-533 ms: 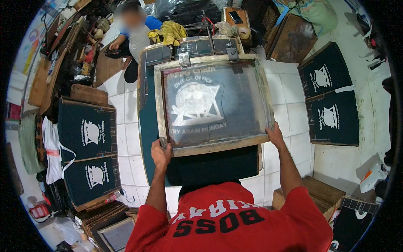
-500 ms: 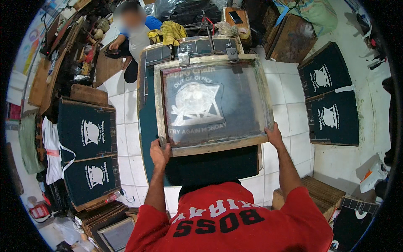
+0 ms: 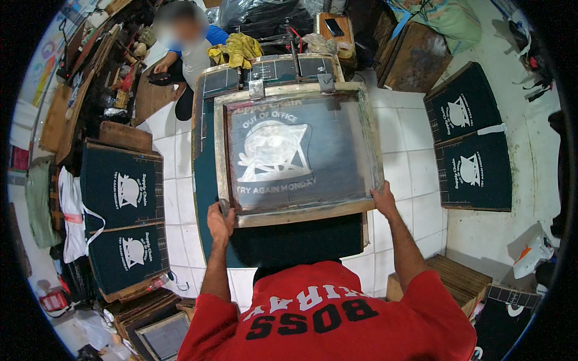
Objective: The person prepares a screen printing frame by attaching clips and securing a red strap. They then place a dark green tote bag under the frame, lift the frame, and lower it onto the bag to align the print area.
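A wooden screen printing frame (image 3: 307,215) with a see-through mesh lies tilted over a dark green fabric piece on the middle board. White figure and lettering show in its mesh (image 3: 274,150). Two metal hinge clamps (image 3: 256,89) hold the frame's far edge. My left hand (image 3: 221,221) is closed round the near left corner, and my right hand (image 3: 384,201) grips the near right corner. Bare dark green fabric (image 3: 289,245) shows below the frame's near edge, which appears raised off it.
Boards with white-printed dark green fabric stand at left (image 3: 123,192) and right (image 3: 472,171). A yellow cloth (image 3: 241,48) lies beyond the frame. Another person (image 3: 192,54) crouches at the far left. Stacked wooden boards (image 3: 460,280) sit at the near right, and a phone (image 3: 333,27) rests on a far stand.
The frame and both hands appear slightly further left and a little lower in the picture; the whole view has also shifted a bit left. Both hands keep their hold.
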{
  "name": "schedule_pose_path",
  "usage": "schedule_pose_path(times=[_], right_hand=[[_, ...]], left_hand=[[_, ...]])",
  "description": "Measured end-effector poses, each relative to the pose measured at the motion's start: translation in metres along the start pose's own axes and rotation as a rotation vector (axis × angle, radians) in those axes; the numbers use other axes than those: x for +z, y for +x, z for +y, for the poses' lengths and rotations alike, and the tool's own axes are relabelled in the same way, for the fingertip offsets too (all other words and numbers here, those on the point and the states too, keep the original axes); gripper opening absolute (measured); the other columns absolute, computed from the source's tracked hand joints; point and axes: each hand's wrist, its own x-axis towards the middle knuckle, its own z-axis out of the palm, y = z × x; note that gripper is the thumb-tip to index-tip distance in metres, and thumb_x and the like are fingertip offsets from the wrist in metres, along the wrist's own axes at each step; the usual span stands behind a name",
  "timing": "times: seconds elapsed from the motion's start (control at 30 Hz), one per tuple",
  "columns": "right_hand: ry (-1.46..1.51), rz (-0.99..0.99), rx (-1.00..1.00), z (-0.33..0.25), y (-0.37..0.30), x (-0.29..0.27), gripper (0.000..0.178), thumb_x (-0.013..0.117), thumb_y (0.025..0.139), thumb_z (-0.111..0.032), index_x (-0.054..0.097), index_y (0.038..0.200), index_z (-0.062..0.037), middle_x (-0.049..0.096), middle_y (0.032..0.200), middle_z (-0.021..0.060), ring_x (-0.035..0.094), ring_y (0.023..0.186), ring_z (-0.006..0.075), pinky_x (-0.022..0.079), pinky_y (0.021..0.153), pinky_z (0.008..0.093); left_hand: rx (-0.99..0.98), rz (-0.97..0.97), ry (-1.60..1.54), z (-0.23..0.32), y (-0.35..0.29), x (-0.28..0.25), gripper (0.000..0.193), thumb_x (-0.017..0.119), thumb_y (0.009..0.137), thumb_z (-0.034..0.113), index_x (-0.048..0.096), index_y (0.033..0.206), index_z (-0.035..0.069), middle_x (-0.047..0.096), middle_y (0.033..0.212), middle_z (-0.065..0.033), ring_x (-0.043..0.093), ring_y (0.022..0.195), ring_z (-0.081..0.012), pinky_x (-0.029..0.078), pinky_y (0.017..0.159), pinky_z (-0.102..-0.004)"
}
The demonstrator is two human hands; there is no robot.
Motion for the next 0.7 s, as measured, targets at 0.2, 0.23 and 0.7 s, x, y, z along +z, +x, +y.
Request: schedule_pose_path(times=[0.2,0.23,0.7], right_hand=[[0.0,-0.007,-0.065,0.01,-0.003,0.006,0.06,0.063,0.091,-0.03,0.035,0.137,-0.0031,0.062,0.118,0.0308,0.061,0.109,0.0464,0.048,0.093,0.0501],[-0.015,-0.008,-0.066,0.011,-0.001,0.005,0.06,0.063,0.091,-0.03,0.035,0.137,-0.0029,0.062,0.118,0.0308,0.061,0.109,0.0465,0.048,0.093,0.05],[0.115,0.095,-0.035,0.014,-0.004,0.003,0.068,0.065,0.089,-0.037,0.038,0.14,-0.0002,0.062,0.118,0.0297,0.065,0.1,0.0408,0.05,0.09,0.0465]], left_hand=[[0.033,0.023,-0.027,-0.006,0.0,-0.001,0.044,0.077,0.078,0.02,0.062,0.111,-0.004,0.064,0.103,-0.023,0.061,0.097,-0.0403,0.05,0.087,-0.0452],[0.033,0.021,-0.031,-0.006,-0.002,0.0,0.044,0.077,0.078,0.02,0.061,0.111,-0.004,0.063,0.103,-0.0231,0.061,0.097,-0.0403,0.05,0.087,-0.0452],[0.012,0.098,0.003,-0.003,-0.023,0.005,0.057,0.071,0.089,0.027,0.053,0.132,-0.006,0.059,0.116,-0.026,0.055,0.109,-0.0418,0.045,0.095,-0.047]])
